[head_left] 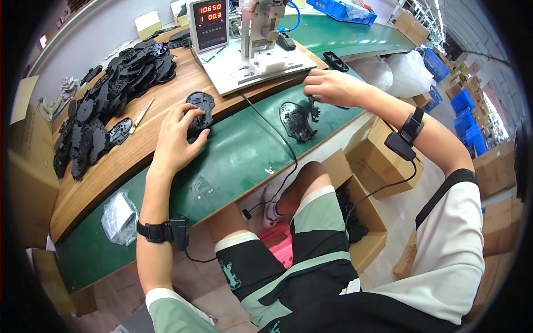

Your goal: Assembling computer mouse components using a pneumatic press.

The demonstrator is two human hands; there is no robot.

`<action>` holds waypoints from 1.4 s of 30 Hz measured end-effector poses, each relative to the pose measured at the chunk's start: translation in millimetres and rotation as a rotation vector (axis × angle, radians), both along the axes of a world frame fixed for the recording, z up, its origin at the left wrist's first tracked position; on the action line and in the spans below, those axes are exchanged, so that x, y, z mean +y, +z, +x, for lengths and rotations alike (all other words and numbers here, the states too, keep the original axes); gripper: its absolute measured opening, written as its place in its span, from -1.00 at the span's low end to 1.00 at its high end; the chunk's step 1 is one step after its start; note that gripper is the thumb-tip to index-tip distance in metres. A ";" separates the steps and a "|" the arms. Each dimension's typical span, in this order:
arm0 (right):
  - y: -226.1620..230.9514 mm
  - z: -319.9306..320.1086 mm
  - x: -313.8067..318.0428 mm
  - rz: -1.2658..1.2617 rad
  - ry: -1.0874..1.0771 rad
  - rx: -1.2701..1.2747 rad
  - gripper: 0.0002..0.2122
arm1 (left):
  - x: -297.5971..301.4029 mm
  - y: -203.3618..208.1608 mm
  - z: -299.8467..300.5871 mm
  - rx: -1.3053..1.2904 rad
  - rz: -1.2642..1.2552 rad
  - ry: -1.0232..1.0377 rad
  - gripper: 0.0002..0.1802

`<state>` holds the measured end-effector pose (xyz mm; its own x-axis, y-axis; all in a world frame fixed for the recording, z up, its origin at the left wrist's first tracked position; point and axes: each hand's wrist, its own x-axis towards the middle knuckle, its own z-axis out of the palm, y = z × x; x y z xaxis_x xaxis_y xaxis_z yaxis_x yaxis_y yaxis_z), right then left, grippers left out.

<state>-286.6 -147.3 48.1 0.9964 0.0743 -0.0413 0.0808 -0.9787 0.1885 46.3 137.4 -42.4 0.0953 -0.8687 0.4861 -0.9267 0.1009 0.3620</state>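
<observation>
My left hand (180, 135) curls its fingers over a black computer-mouse shell part (203, 105) at the front edge of the wooden board, its thumb by the near end. To the right, my right hand (332, 89) pinches a small black plastic piece (315, 109), which hangs below the fingertips. Just left of that piece, a black mouse shell (297, 120) with its inner side up lies on the green bench top (244, 152). Part of another dark object beneath my right hand is mostly hidden.
A bench press (261, 39) with a red-digit display box (210, 25) stands behind. Black shell parts (105, 100) are heaped at left, near a slim yellowish tool (141, 115). A cable (286, 147) crosses the bench. A plastic bag (120, 217) lies front left; cartons (383, 158) stand right.
</observation>
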 end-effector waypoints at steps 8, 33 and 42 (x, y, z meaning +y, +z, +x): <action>32.6 13.2 -112.2 0.722 -0.541 -0.565 -0.73 | -2.6 -3.2 -1.0 0.006 -0.033 -0.009 -0.53; -73.1 141.4 -125.3 0.402 -1.073 -0.967 -0.10 | 2.0 3.3 0.1 0.039 0.016 0.005 -0.53; -76.8 135.9 -120.2 0.296 -0.976 -1.069 -0.16 | 0.0 7.9 -2.3 -0.018 0.020 -0.001 -0.54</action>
<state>-150.7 -267.5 -28.7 0.2026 -0.7536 0.6254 -0.6632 -0.5754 -0.4786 43.9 137.5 -34.5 0.0855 -0.8782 0.4706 -0.9329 0.0953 0.3474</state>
